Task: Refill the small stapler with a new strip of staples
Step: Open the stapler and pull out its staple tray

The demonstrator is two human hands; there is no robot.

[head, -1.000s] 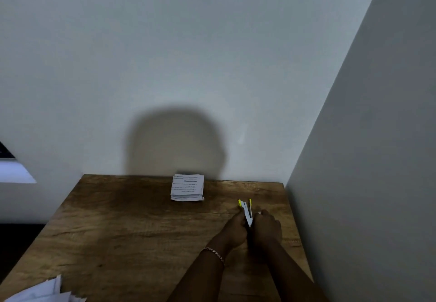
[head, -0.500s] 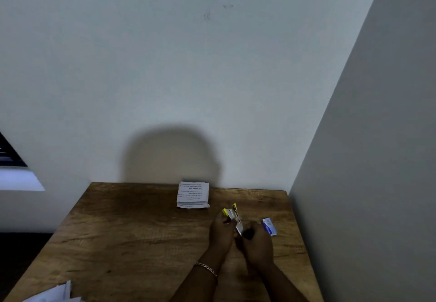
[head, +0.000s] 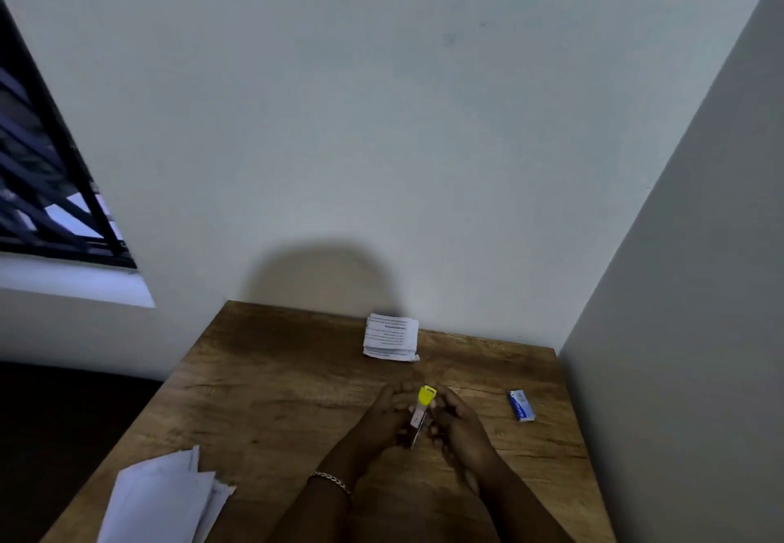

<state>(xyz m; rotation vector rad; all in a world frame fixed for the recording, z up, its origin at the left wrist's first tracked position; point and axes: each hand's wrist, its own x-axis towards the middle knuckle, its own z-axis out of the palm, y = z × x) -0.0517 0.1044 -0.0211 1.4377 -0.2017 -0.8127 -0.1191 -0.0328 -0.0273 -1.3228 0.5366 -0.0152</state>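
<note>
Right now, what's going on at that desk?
A person is holding the small stapler between both hands, left hand and right hand, above the wooden table, its yellow end pointing away from them. The small blue box, probably the staples, lies untouched on the table to the right. A folded printed sheet sits near the wall and loose papers at the near left corner. Whether a strip is loaded cannot be seen.
</note>
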